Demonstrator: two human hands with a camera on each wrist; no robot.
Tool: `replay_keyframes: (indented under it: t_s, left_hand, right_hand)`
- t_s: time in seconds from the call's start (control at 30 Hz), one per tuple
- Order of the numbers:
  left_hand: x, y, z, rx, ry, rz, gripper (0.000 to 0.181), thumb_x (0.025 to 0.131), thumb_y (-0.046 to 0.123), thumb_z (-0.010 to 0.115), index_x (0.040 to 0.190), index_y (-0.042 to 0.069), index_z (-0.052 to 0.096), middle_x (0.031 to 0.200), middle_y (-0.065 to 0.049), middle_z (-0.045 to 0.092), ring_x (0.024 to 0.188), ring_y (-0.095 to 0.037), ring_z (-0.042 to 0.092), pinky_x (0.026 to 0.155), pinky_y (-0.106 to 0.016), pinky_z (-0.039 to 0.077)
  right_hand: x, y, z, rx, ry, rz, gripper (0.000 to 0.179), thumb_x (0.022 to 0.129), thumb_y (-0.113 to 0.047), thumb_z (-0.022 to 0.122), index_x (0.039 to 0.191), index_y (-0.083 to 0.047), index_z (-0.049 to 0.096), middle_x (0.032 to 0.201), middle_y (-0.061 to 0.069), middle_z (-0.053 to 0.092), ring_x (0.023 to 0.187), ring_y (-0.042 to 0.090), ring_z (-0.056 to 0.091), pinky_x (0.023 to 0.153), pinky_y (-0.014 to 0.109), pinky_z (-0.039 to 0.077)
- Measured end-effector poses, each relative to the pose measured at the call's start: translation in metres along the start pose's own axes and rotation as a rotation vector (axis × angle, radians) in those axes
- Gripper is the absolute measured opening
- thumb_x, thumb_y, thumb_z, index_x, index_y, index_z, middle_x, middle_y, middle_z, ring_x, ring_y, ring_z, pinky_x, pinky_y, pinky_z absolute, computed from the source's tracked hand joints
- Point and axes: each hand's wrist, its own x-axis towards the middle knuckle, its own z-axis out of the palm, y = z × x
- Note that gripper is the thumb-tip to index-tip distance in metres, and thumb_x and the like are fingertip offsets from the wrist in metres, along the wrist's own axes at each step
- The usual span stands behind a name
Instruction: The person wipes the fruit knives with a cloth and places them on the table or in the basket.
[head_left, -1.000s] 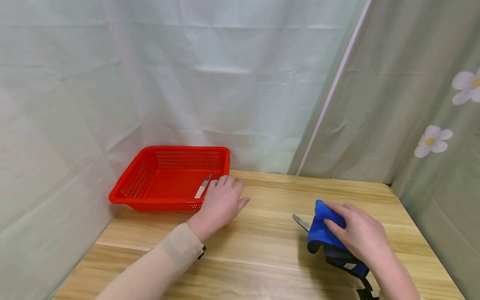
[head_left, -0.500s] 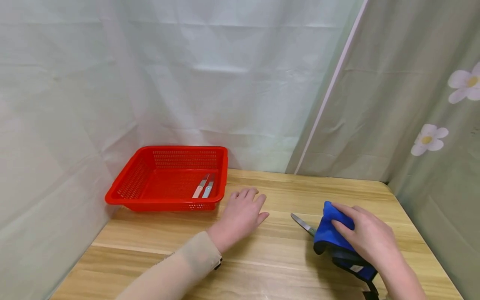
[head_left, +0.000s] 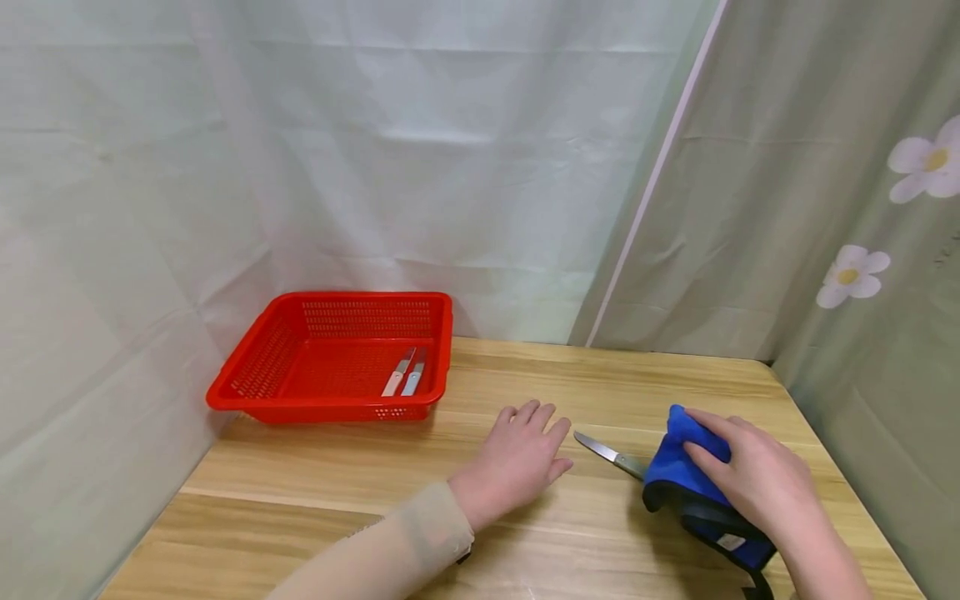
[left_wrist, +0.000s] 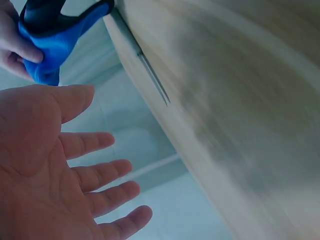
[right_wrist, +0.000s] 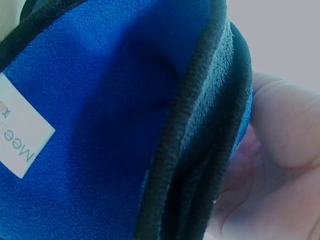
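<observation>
My right hand [head_left: 765, 475] pinches a folded blue cloth [head_left: 678, 454] with black edging, thumb on the near side, above the right part of the table. A white label [right_wrist: 22, 130] shows on the cloth in the right wrist view. From under the cloth's left edge sticks a knife [head_left: 606, 452] with a steel blade and a greenish handle; the handle's far end is hidden behind the cloth. My left hand [head_left: 517, 458] is over the table just left of the blade tip, fingers spread and holding nothing. In the left wrist view its palm faces the camera.
At the back left of the wooden table [head_left: 300, 517] stands a red plastic basket [head_left: 322, 410]. Inside lie a pink-handled knife [head_left: 394, 380] and a light-blue-handled knife [head_left: 412, 382], side by side. Pale curtains [head_left: 450, 167] hang behind and along the sides.
My left hand has moved from the basket's front right corner rightward and nearer, towards the knife. My right hand has shifted right with the cloth, and more of the knife's handle shows.
</observation>
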Motion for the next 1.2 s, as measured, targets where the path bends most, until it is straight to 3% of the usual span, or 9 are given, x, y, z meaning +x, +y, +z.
replay_keyframes:
  t_s: [0.2,0.47,0.67,0.87,1.2]
  left_hand:
    - [0.003,0.022,0.003,0.023,0.032,0.048,0.048,0.105,0.057,0.070,0.138,0.023,0.068,0.143,-0.005,0.066,0.137,-0.027,0.060,0.106,-0.045,0.050]
    - [0.012,0.053,0.015,0.042,-0.010,0.111,0.055,0.107,0.062,0.065,0.147,0.025,0.065,0.152,-0.001,0.061,0.145,-0.026,0.054,0.112,-0.047,0.047]
    - [0.019,0.065,0.022,0.059,-0.001,0.139,0.053,0.107,0.062,0.065,0.146,0.027,0.065,0.152,0.002,0.060,0.148,-0.026,0.051,0.115,-0.047,0.045]
    - [0.026,0.073,0.026,0.028,-0.069,0.160,0.055,0.109,0.062,0.060,0.152,0.028,0.062,0.160,0.002,0.056,0.153,-0.025,0.047,0.120,-0.050,0.042]
    - [0.038,0.090,0.036,-0.010,-0.155,0.132,0.060,0.109,0.064,0.059,0.158,0.030,0.056,0.164,0.008,0.051,0.156,-0.020,0.042,0.124,-0.057,0.036]
  right_hand:
    - [-0.002,0.007,-0.003,-0.009,0.000,0.023,0.057,0.104,-0.040,0.077,0.153,-0.014,0.064,0.143,0.031,0.065,0.127,0.060,0.060,0.085,0.074,0.051]
    - [-0.004,0.015,-0.009,-0.017,0.005,0.034,0.057,0.104,-0.041,0.076,0.154,-0.014,0.064,0.144,0.031,0.064,0.127,0.062,0.059,0.082,0.074,0.051]
    - [-0.006,0.022,-0.012,-0.023,0.004,0.053,0.059,0.105,-0.043,0.075,0.154,-0.014,0.063,0.147,0.031,0.063,0.130,0.062,0.057,0.086,0.075,0.050]
    - [-0.006,0.027,-0.012,-0.027,-0.011,0.088,0.060,0.105,-0.045,0.074,0.156,-0.015,0.062,0.150,0.030,0.060,0.132,0.063,0.055,0.083,0.077,0.048]
    - [-0.005,0.033,-0.010,-0.027,-0.027,0.103,0.063,0.106,-0.050,0.072,0.156,-0.013,0.061,0.150,0.032,0.060,0.129,0.064,0.055,0.081,0.075,0.050]
